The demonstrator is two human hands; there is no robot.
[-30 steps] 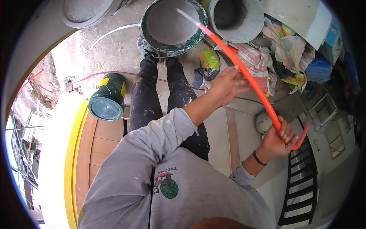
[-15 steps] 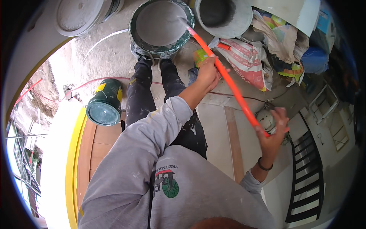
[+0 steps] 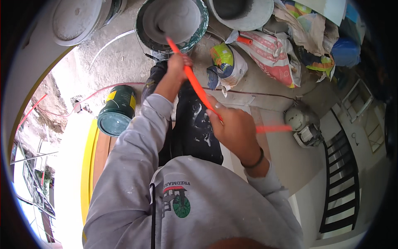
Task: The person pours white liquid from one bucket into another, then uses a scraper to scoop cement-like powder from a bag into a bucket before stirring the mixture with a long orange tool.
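My two hands are wrapped around a long orange pole (image 3: 196, 86) that slants down into a dark green bucket (image 3: 140, 39). Its far end dips into smooth grey wet mix (image 3: 182, 20), where swirl marks show; what is fixed to that end is hidden. Just short of the bucket's near rim, my left hand (image 3: 178, 67) is closed around the pole. Closer to my body, my right hand (image 3: 235, 130) grips it lower down. Beyond the right hand the pole's tail sticks out to the right, blurred and seemingly at a different angle.
A grey-filled tub (image 3: 232, 16) stands right of the bucket, and a lidded pail (image 3: 74, 20) left. A green pail (image 3: 114, 120) lies near my leg. Torn sacks (image 3: 271, 56) and a small bag (image 3: 227, 64) cover the right. A hose (image 3: 248, 93) crosses the floor near a machine (image 3: 304, 124).
Both hands have shifted left, the right one most, closer to my body's middle. The pole's dipped end has moved left and nearer in the mix, and a swirl now shows there.
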